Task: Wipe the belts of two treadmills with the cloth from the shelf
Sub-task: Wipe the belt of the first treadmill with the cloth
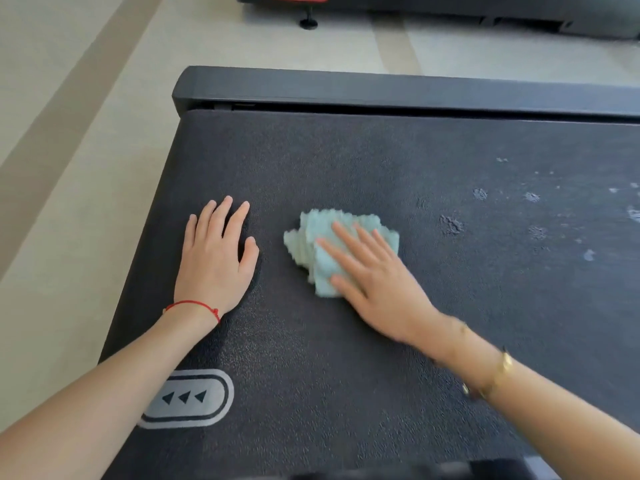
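My right hand point(374, 282) presses the cloth point(332, 247) flat on the belt point(346, 161), left hand point(214, 258) flat beside; spots point(450, 225) remain, second treadmill point(450, 8) apparently untouched.

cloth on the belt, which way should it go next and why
Probably slide the cloth to the right under the flat right hand. Pale dusty spots still mark the belt on that side, while the left hand rests flat on the belt, bracing.

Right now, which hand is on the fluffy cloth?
The right hand presses flat on the light blue cloth. The left hand, wearing the red string, rests on the bare belt.
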### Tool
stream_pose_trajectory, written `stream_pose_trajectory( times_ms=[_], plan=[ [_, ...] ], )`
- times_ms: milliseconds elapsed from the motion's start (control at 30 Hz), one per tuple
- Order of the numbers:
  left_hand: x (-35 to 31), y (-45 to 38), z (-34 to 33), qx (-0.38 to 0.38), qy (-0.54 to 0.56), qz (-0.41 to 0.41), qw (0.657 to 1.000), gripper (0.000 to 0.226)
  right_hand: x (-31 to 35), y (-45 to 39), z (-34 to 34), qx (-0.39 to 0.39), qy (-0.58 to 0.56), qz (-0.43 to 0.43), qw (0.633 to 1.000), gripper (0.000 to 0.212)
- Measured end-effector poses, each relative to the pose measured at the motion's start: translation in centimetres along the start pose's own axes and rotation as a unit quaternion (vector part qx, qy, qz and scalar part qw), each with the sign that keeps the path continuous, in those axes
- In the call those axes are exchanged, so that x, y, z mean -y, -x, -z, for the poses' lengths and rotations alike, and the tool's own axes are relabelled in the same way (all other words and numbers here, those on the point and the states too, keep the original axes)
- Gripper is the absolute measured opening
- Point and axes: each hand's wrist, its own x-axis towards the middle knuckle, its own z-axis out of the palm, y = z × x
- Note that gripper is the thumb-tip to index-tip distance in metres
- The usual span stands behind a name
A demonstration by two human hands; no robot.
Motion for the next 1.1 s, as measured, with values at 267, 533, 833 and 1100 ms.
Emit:
stream_pose_trajectory(
  times_ms=[267, 533, 833, 1100],
  plan=[
    [-0.3, 2.0, 0.6, 0.021, 0.006, 0.008, 1.0, 0.055, -4.1, -3.7, 0.9, -0.004, 0.007, -0.134, 0.991, 0.052],
    [-0.2, 7.3, 1.2, 0.022, -0.003, -0.002, 1.0, 0.062, 5.6, 8.9, 0.0, 0.054, 0.0, 0.089, 0.995, 0.052],
    [-0.4, 7.5, 1.2, 0.023, -0.004, 0.009, 1.0, 0.054, -0.1, 1.5, 0.0, -0.015, 0.007, -0.1, 0.995, 0.053],
    [-0.5, 7.5, 1.3, 0.009, 0.008, 0.004, 1.0, 0.061, 7.9, 12.4, -0.2, 0.058, -0.007, 0.111, 0.992, 0.052]
  ],
)
